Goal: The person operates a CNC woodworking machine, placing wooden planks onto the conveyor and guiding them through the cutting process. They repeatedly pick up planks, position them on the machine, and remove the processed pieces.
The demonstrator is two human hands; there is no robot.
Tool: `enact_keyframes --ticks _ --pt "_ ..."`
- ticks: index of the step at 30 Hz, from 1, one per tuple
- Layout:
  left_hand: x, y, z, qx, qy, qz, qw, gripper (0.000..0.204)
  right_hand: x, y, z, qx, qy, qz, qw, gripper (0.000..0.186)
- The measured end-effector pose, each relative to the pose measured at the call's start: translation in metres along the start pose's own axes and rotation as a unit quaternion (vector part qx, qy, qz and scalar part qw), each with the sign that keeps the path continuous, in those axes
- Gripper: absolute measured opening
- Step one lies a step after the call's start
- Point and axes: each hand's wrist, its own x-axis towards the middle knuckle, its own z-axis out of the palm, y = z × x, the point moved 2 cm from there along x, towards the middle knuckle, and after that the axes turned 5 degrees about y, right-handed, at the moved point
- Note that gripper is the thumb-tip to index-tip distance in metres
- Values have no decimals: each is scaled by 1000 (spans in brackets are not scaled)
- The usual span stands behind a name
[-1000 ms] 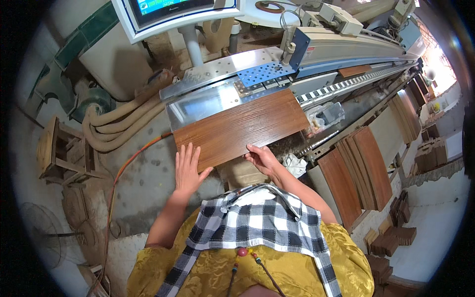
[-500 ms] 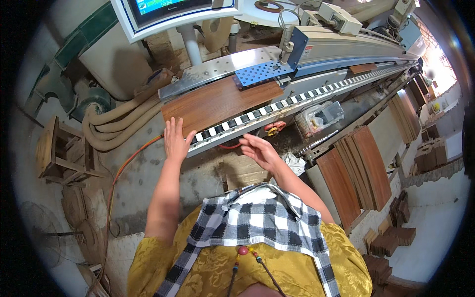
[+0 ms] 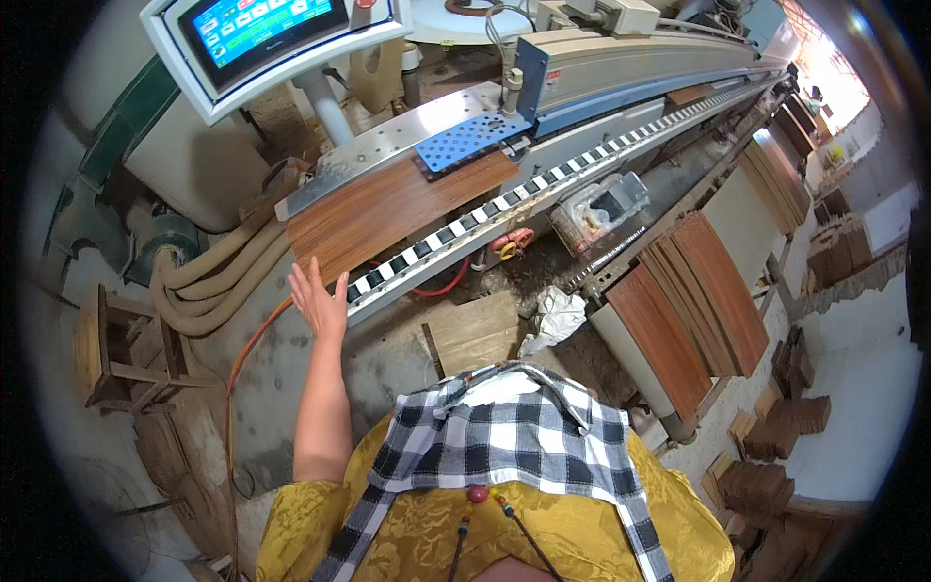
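A reddish-brown wooden plank [image 3: 373, 215] lies on the feed bed of a long machine, its far right part under a blue perforated plate [image 3: 465, 142]. At the plank's near left end is my left hand [image 3: 318, 299], fingers stretched and spread, the fingertips at the board's edge. Nothing is gripped in it. Beside the plank runs the black-and-white roller track [image 3: 451, 230], close to my left thumb. My right hand is out of the picture.
A control screen [image 3: 262, 39] on a post stands at the far left. Flexible hoses [image 3: 208, 281] and a wooden stool [image 3: 136, 344] are on the left. To the right are stacked planks [image 3: 693, 301], a clear plastic box [image 3: 601, 213] and crumpled white plastic [image 3: 558, 315].
My right hand has left the picture. My left hand stays spread at the plank's near end. The whole view has shifted, so the machine sits further left.
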Motion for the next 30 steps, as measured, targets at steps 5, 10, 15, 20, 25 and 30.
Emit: enact_keyframes --ticks 5,10,15,20,25,30 --pt "-4 0 -1 -5 -2 -11 1000 64 -17 63 7 -47 16 66 997 31" --pt "-2 -13 -7 -61 -2 69 996 57 -51 -30 -34 60 -9 41 997 35" --pt "7 -20 -24 -75 5 110 991 54 -46 -79 -38 26 -23 45 998 32" --pt "12 -24 -11 -22 7 77 997 57 -41 -60 -27 1 39 4 999 26" --pt "7 -3 -13 46 6 76 996 59 -50 -40 -34 88 -13 98 991 20" --pt "8 35 -2 45 -11 87 995 58 -46 -29 -37 315 36 217 923 22"
